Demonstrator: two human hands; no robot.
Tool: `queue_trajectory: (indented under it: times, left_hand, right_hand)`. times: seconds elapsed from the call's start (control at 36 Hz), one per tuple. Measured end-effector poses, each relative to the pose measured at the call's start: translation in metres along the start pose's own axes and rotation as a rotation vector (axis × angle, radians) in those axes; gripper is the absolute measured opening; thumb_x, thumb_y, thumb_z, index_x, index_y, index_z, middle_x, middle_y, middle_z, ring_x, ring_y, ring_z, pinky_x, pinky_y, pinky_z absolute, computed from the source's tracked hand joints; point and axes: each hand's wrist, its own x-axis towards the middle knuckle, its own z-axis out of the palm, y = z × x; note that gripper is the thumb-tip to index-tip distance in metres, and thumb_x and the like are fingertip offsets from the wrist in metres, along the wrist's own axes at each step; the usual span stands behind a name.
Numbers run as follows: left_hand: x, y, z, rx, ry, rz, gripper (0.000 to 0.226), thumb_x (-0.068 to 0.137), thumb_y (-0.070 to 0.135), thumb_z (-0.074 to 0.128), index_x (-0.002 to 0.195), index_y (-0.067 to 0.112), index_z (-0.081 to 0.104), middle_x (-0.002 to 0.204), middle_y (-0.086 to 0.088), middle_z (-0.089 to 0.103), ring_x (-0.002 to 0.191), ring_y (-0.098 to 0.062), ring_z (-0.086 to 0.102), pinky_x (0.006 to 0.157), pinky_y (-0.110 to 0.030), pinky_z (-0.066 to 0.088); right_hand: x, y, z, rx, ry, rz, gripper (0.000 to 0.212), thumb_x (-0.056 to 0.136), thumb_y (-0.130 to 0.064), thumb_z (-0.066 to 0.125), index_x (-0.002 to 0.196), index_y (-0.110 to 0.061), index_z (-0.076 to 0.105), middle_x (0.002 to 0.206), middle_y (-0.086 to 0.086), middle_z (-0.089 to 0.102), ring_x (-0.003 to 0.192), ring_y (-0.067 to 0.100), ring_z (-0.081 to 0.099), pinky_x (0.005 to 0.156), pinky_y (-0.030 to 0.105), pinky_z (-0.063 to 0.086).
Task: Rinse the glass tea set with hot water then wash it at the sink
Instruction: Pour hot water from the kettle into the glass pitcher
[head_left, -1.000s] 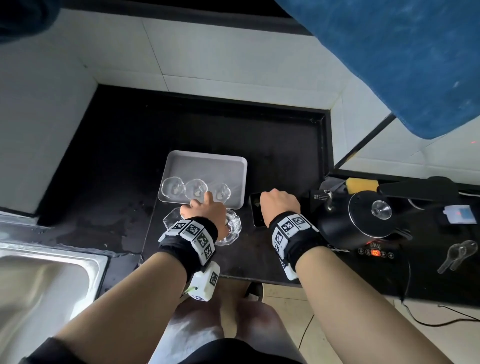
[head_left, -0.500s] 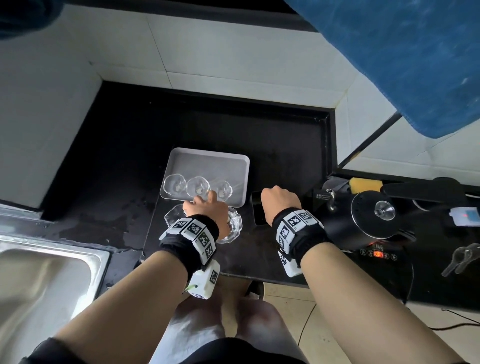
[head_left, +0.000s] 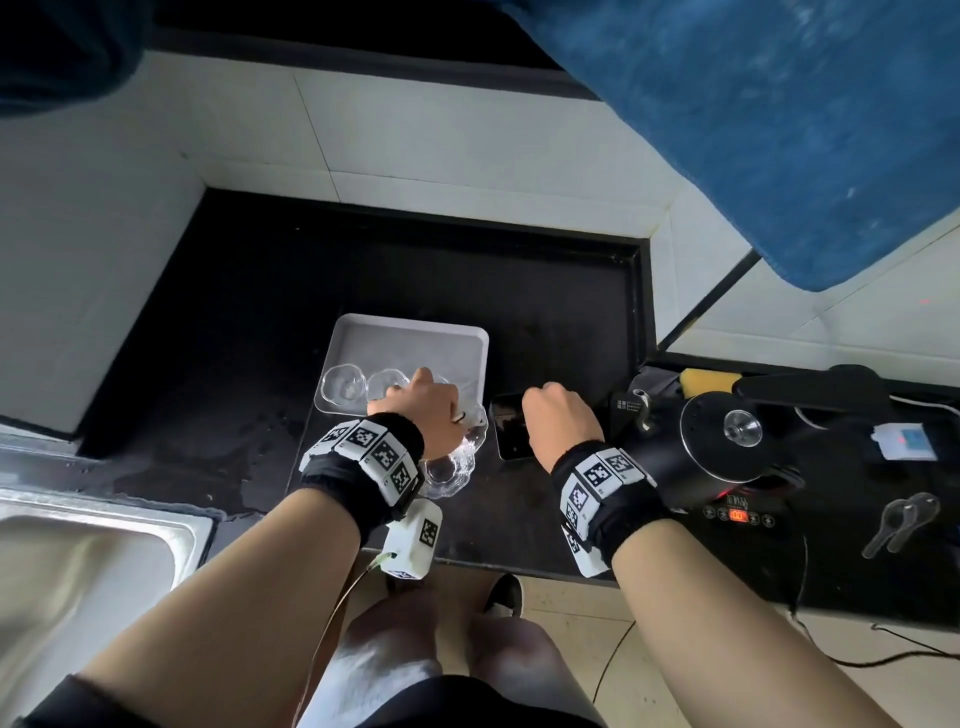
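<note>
- Fingers (head_left: 423, 374) of the left hand (head_left: 421, 410) are curled over the scalloped clear glass bowl (head_left: 457, 462) beneath them; grasp cannot be told.
- Right hand (head_left: 561, 421) is clenched empty.
- Fragile, slick glass: rim hold is advised.

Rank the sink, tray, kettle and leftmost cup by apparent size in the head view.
1. Sink: largest, though cut off by the frame and nearest the camera.
2. Tray and kettle: look about alike, not ranked.
3. Leftmost cup: smallest.
</note>
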Motion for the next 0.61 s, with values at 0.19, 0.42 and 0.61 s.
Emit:
queue_trajectory:
  times: [0.19, 0.42, 0.61]
  left_hand:
    - [0.002, 0.009, -0.002, -0.187, 0.131, 0.067, 0.022, 0.087, 0.048, 0.057, 0.077, 0.031, 0.047, 0.109, 0.005, 0.044, 0.086, -0.026, 0.060, 0.078, -0.042, 0.058]
    - [-0.003, 0.026, -0.007, -0.316, 0.156, 0.136, 0.028, 0.088, 0.041, 0.064, 0.074, 0.023, 0.047, 0.091, 0.004, 0.051, 0.079, -0.019, 0.055, 0.061, -0.029, 0.038]
    - [-0.009, 0.034, -0.012, -0.447, 0.052, 0.106, 0.034, 0.089, 0.040, 0.065, 0.097, 0.008, 0.062, 0.092, -0.011, 0.069, 0.070, -0.023, 0.061, 0.061, -0.035, 0.051]
  right_hand:
    - [-0.009, 0.003, -0.003, -0.131, 0.065, -0.023, 0.023, 0.099, -0.003, 0.050, 0.107, -0.015, 0.069, 0.104, 0.008, 0.072, 0.102, 0.031, 0.068, 0.072, 0.037, 0.046]
    - [-0.014, 0.012, -0.005, -0.138, 0.079, -0.021, 0.015, 0.094, -0.010, 0.056, 0.099, -0.018, 0.069, 0.098, 0.007, 0.073, 0.105, 0.030, 0.061, 0.091, 0.040, 0.045]
    - [-0.021, 0.018, -0.010, -0.045, 0.099, 0.013, 0.020, 0.098, -0.001, 0.049, 0.104, -0.010, 0.066, 0.107, 0.013, 0.071, 0.100, 0.038, 0.070, 0.074, 0.040, 0.048]
